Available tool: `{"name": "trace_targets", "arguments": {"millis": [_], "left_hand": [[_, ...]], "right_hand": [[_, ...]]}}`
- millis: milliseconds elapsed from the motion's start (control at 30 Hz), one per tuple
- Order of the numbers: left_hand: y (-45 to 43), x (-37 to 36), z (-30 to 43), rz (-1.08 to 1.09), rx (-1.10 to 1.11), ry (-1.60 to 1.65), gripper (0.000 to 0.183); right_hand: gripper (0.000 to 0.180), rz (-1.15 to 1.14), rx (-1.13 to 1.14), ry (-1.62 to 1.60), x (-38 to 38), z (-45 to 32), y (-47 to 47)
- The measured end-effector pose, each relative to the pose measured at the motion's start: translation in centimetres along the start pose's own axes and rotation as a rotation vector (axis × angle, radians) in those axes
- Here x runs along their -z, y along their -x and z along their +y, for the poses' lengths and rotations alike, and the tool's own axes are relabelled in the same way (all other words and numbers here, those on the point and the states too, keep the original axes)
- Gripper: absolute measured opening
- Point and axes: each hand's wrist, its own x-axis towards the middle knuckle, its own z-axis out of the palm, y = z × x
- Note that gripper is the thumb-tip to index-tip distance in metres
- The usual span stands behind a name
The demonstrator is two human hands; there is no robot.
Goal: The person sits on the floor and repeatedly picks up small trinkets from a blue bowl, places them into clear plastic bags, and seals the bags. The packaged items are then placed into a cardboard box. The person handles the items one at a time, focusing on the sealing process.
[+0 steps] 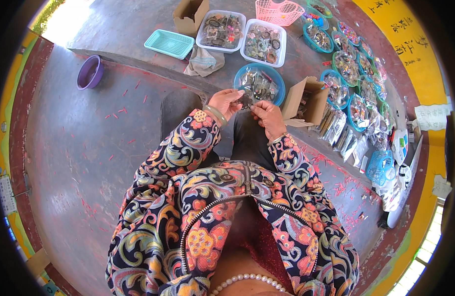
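Between my two hands is a small dark looped item (246, 100), perhaps a hair tie or bracelet; it is too small to tell. My left hand (226, 102), with a pale bangle (217, 114) at its wrist, pinches its left side. The fingertips of my right hand (269, 117) grip its right end. Just beyond them stands a round blue basin (281, 83) holding clear plastic packets (257, 80) of small accessories. To the right of my right hand is an open cardboard box (316, 107) with dark items inside, mostly hidden.
Two white tubs (200, 36) of hair ties, a teal basket (149, 43), a grey cloth (204, 62) and a pink basket (262, 14) stand ahead. Several basins (360, 127) of packets line the right. A purple basin (100, 70) sits left, below a raised floor edge (138, 67).
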Motion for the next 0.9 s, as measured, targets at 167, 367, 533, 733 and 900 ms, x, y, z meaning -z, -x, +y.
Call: {"name": "trace_targets", "arguments": {"millis": [167, 367, 533, 733, 900], "left_hand": [[0.0, 0.2, 0.3, -0.073, 0.038, -0.167, 0.012], [-0.4, 0.7, -0.2, -0.037, -0.027, -0.196, 0.015], [-0.3, 0.6, -0.2, -0.07, -0.048, -0.151, 0.017], [0.0, 0.4, 0.0, -0.132, -0.059, -0.119, 0.019], [0.3, 0.1, 0.1, -0.105, -0.091, -0.112, 0.018]], "right_hand": [[0.008, -0.029, 0.077, 0.07, -0.3, 0.3, 0.0], [0.008, -0.021, 0.042, 0.064, -0.7, -0.2, 0.3], [0.009, -0.03, 0.086, 0.065, -0.4, 0.7, -0.1], [0.009, -0.039, 0.104, 0.085, -0.5, 0.8, -0.2], [0.009, -0.067, 0.127, 0.078, -0.3, 1.1, -0.3]]}}
